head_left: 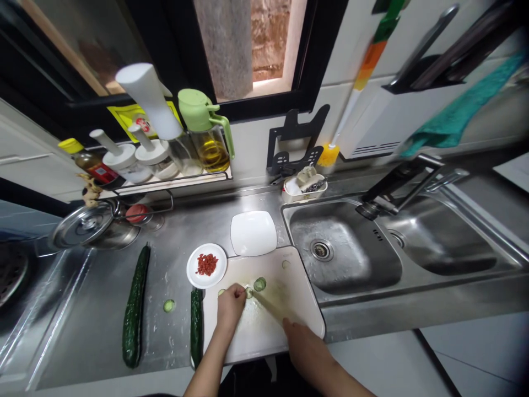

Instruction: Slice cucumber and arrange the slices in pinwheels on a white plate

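My left hand (231,304) is closed over the cutting board (285,336), its fingertips pinched at a small pale cucumber slice (249,293). In my right hand (298,337) is a knife (270,306); the fist hides its handle, and the blurred blade points left toward that slice. Just beyond the blade lies a greener cucumber piece (259,284). Another slice shows partly behind my left hand, and a thin one (286,264) lies near the board's far edge. A cut length of cucumber (196,325) rests along the board's left side.
A white plate with chopped red pieces (206,264) and a square white plate (253,234) stand behind the board. Leftward are a whole cucumber (135,309), a cucumber end (168,305) and a lidded pot (97,226). The sink (347,248) lies right; a seasoning shelf (173,184) hangs behind.
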The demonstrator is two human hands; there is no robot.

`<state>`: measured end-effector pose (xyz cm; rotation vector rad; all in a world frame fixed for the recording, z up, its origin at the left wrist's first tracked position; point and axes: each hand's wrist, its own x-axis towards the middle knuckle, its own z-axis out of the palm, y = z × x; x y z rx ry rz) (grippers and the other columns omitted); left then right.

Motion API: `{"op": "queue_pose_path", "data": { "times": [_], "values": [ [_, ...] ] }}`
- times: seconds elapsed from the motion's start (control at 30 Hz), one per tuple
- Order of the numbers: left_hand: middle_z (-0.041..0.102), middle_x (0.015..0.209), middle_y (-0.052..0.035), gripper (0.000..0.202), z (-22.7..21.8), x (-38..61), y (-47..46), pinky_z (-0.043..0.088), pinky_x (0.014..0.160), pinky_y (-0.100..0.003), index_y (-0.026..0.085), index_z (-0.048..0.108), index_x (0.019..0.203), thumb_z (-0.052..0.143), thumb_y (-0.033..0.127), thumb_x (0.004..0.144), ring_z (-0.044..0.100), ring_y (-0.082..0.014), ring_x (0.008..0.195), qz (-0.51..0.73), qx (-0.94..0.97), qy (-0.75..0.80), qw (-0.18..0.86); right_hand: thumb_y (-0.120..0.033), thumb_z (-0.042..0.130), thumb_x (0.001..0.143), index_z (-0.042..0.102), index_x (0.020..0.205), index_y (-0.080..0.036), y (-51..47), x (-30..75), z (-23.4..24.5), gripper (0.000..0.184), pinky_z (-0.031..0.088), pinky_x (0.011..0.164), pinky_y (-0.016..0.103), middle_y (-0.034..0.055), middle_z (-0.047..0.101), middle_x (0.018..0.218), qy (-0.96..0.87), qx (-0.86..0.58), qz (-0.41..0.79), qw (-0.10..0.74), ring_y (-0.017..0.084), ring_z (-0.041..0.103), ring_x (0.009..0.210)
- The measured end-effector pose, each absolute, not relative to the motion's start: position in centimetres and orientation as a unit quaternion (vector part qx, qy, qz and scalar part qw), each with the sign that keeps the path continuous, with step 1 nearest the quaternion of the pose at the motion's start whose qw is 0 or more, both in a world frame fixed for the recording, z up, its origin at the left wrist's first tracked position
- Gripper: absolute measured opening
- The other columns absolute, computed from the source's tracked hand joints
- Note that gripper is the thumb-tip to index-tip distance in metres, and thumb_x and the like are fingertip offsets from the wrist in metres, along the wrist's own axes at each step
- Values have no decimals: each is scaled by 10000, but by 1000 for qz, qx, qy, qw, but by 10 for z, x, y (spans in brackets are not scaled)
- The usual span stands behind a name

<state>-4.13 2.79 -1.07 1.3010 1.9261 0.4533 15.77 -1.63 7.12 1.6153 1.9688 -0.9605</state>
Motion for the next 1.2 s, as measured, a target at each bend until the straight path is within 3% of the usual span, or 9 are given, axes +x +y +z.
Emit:
{"op": "queue_pose_path", "data": {
  "times": [0.2, 0.77, 1.2],
  "values": [
    [658, 623, 10, 163, -10, -42, 29, 370, 608, -208, 183, 661, 677, 512, 179, 742, 572, -115, 595, 166, 504, 762, 371, 41, 315, 769, 583, 1125, -135, -6, 144, 77, 479, 463, 716, 270, 118, 683, 979, 699, 589, -348, 208, 209, 645, 893],
    [666, 625, -3, 169, -13, -42, 31, 366, 620, -212, 172, 671, 665, 516, 172, 732, 577, -118, 599, 164, 504, 765, 365, 22, 308, 792, 508, 1266, -84, -4, 138, 78, 526, 446, 848, 316, 151, 647, 1106, 693, 574, -378, 218, 246, 597, 1033],
    [697, 683, -2, 205, -10, -59, 16, 401, 631, -216, 193, 680, 735, 515, 313, 750, 621, -148, 661, 201, 471, 780, 358, 29, 265, 782, 515, 1279, -88, -36, 181, 51, 569, 428, 886, 310, 155, 633, 1146, 700, 574, -376, 198, 228, 588, 1042]
  ]
}}
